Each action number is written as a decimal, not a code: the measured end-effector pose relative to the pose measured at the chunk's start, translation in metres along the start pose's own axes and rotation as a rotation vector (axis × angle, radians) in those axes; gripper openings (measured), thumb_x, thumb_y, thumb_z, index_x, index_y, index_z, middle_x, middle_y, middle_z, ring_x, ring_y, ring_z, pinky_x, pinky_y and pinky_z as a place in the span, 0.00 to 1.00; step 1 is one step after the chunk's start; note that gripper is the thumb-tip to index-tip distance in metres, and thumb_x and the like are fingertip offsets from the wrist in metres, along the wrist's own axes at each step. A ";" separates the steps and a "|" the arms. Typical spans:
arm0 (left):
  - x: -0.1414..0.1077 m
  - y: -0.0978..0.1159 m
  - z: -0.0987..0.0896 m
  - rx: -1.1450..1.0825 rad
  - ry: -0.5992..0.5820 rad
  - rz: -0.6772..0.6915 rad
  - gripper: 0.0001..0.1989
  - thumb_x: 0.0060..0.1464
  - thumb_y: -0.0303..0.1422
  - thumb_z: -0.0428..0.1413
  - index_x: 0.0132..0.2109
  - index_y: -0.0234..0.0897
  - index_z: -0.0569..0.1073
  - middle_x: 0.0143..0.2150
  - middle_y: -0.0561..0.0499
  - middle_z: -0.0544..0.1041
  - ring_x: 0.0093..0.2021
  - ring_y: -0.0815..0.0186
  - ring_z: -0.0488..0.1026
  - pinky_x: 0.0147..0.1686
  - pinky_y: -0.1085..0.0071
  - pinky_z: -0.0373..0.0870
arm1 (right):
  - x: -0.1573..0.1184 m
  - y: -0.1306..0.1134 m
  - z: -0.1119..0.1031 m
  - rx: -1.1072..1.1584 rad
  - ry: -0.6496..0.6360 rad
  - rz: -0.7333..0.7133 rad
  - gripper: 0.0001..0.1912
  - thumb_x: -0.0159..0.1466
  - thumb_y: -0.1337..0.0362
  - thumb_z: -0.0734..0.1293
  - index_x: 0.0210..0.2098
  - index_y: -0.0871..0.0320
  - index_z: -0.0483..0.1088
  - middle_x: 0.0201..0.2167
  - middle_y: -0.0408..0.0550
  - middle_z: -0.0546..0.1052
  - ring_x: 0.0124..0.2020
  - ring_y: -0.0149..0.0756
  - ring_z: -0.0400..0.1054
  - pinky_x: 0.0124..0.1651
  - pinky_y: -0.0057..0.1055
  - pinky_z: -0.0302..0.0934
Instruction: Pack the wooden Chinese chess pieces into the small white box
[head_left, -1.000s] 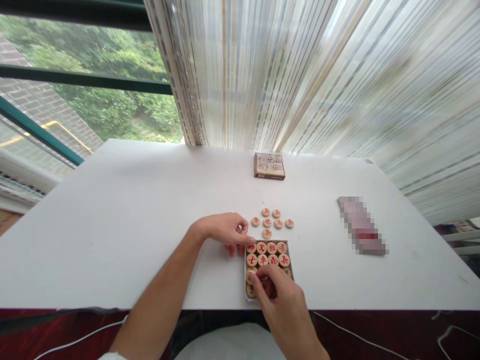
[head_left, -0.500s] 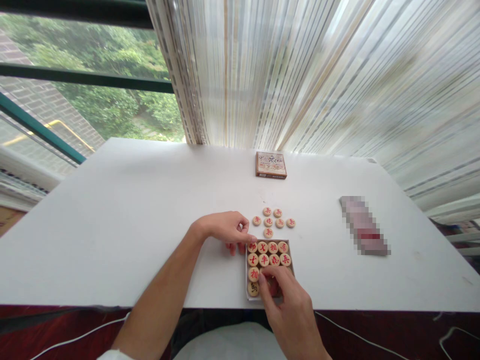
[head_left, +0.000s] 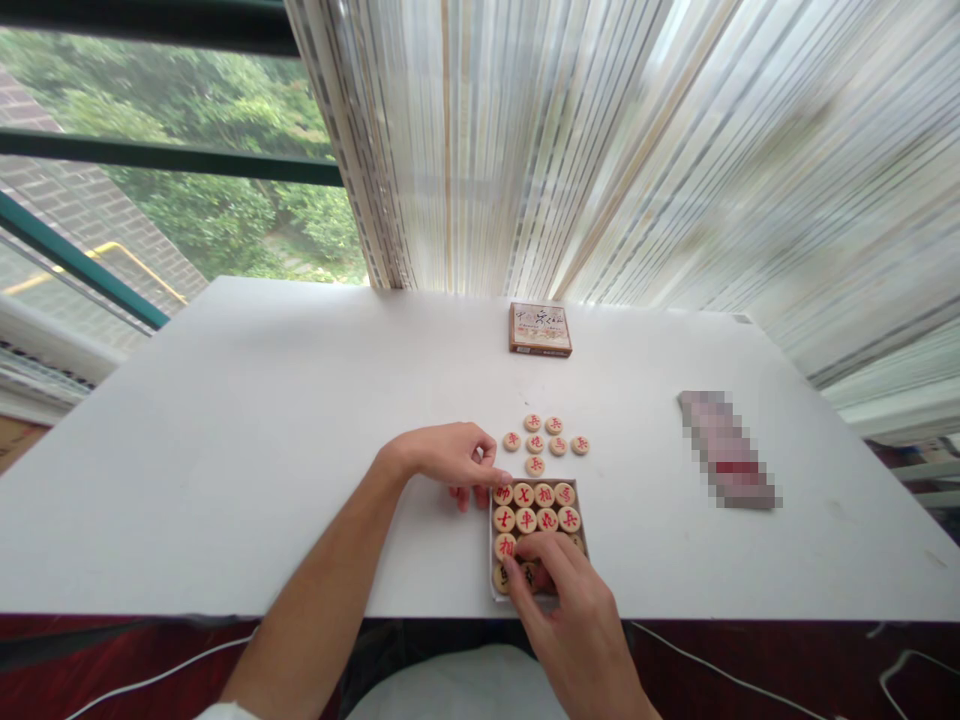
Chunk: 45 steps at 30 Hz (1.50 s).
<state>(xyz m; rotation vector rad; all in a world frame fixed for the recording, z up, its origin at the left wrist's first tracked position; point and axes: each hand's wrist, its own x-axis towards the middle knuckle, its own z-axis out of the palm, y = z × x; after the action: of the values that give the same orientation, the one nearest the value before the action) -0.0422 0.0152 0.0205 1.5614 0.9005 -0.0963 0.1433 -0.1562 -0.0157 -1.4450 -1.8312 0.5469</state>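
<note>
My left hand rests on the white table, its fingers curled beside the top left corner of a shallow box. Its thumb tip reaches the corner piece. Round wooden xiangqi pieces with red characters fill the box in rows. My right hand is over the box's lower end, fingertips among the pieces there, and it hides several of them. Whether it grips one, I cannot tell. Several loose pieces lie just beyond the box.
A small printed cardboard box lies near the table's far edge. A pixelated flat object lies to the right. A striped curtain hangs beyond the table, beside a window. A white cable runs below the near edge.
My right hand has shifted left over the bottom of the box, covering the lower left pieces more. My left hand has not visibly moved.
</note>
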 end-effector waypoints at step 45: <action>0.022 -0.002 0.007 0.345 0.607 0.412 0.11 0.54 0.35 0.63 0.45 0.40 0.77 0.43 0.50 0.78 0.37 0.65 0.72 0.40 0.69 0.70 | 0.118 0.107 -0.075 -0.055 -0.199 -0.214 0.09 0.66 0.63 0.69 0.47 0.53 0.73 0.44 0.51 0.78 0.46 0.43 0.72 0.49 0.39 0.70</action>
<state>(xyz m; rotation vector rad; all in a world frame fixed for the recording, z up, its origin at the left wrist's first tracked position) -0.0250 0.0192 0.0052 2.1224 1.0358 0.5713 0.2574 -0.0214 -0.0106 -1.2457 -2.1417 0.5523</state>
